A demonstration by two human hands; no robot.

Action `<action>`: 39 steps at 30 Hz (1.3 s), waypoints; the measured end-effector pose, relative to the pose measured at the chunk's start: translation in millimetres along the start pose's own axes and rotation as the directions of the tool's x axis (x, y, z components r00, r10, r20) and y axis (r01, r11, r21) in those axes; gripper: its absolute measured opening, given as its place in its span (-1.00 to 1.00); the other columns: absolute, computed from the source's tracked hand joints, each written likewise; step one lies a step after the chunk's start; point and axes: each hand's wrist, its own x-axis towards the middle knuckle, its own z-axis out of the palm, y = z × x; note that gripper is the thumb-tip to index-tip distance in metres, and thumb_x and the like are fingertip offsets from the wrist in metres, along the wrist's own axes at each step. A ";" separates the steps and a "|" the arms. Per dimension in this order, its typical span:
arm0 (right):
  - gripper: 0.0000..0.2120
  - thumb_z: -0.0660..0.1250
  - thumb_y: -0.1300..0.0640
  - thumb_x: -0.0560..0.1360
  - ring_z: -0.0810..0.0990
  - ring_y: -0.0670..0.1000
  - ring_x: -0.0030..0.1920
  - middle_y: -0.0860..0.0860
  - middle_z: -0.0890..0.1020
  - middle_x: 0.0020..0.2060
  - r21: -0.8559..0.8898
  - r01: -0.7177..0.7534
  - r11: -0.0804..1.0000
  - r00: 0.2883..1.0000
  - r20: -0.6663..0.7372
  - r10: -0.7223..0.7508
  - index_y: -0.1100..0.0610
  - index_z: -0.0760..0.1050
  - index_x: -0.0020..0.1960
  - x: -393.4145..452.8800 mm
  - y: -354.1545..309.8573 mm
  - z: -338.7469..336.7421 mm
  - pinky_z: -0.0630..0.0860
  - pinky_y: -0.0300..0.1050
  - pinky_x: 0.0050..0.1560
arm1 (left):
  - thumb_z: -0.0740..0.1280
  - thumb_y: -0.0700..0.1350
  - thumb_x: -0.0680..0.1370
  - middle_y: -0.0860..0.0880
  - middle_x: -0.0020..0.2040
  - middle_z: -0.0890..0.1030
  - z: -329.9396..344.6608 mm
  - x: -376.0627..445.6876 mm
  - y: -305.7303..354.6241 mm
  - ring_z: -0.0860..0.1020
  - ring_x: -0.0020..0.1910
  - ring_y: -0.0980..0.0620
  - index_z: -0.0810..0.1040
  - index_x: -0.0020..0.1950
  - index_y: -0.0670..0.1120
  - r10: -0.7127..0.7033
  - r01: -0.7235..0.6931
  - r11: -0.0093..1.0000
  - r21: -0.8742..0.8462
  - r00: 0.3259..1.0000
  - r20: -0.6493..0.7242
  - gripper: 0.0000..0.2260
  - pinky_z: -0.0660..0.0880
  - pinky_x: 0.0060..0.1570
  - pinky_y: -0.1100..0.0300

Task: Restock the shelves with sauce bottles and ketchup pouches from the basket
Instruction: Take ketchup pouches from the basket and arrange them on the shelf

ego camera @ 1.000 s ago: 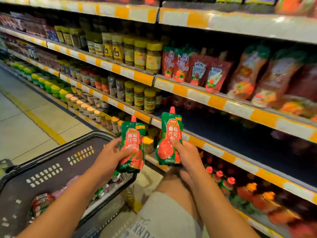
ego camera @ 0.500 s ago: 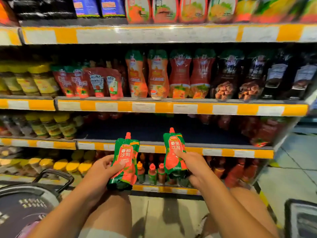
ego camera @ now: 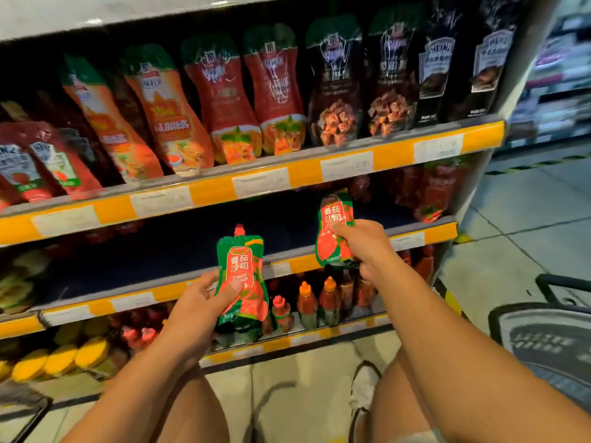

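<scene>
Your left hand [ego camera: 195,302] grips a green-and-red ketchup pouch [ego camera: 243,276], thumb pressed across its front and fingers [ego camera: 208,279] curled behind, red spout upright, in front of the yellow-edged middle shelf [ego camera: 415,239]. Your right hand [ego camera: 364,241] pinches a second ketchup pouch [ego camera: 335,228] higher and farther right, its top reaching into the dark, mostly bare opening of that middle shelf, just under the upper shelf's price strip [ego camera: 262,182]. Above, tall sauce pouches [ego camera: 220,100] stand in a row. Below, small red-capped sauce bottles [ego camera: 307,303] line the bottom shelf, partly behind the left pouch. A dark basket [ego camera: 543,340] sits on the tiled floor at right, beside your bare knees.
</scene>
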 end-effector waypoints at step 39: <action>-0.58 0.50 0.32 0.48 0.64 0.10 0.07 0.02 0.68 0.07 -0.447 0.151 0.882 0.962 -0.138 -0.235 0.13 0.55 0.31 131.4 15.4 -65.9 0.63 0.02 0.08 | 0.51 -0.20 0.55 0.10 0.22 0.57 138.0 223.8 -16.9 0.53 0.21 0.15 0.46 0.43 -0.05 0.278 -0.248 0.922 0.299 0.959 -0.061 -0.52 0.47 0.14 0.28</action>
